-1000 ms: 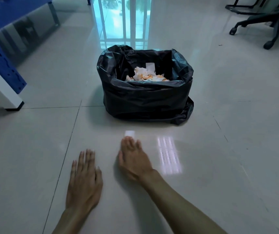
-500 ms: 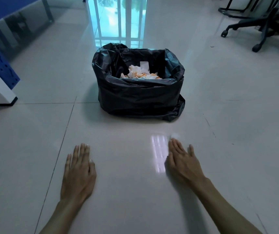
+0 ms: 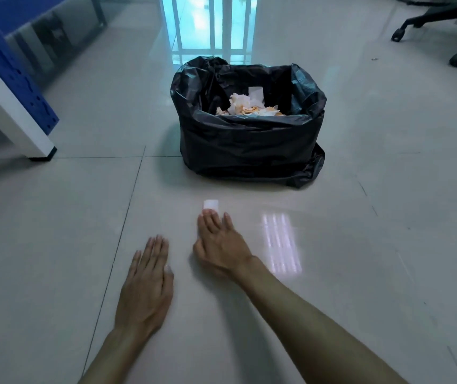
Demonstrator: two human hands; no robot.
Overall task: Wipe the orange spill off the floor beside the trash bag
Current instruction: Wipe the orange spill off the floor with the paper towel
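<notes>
Swept back leftward, the right hand (image 3: 219,245) is pressed flat on a small white tissue (image 3: 211,204) before the black plastic trash bag (image 3: 249,139), with no orange visible on the glossy tiled floor (image 3: 360,245).

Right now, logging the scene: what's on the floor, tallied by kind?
Hands: 2, left hand, right hand
Trash bag: 1
White tissue: 1
Chair base: 1
Table leg: 1
Total: 6

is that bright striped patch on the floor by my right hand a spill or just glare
Head view: just glare, a pale striped reflection on the glossy floor, right of the right hand; no orange shows there. Window light also reflects behind the trash bag.
</notes>
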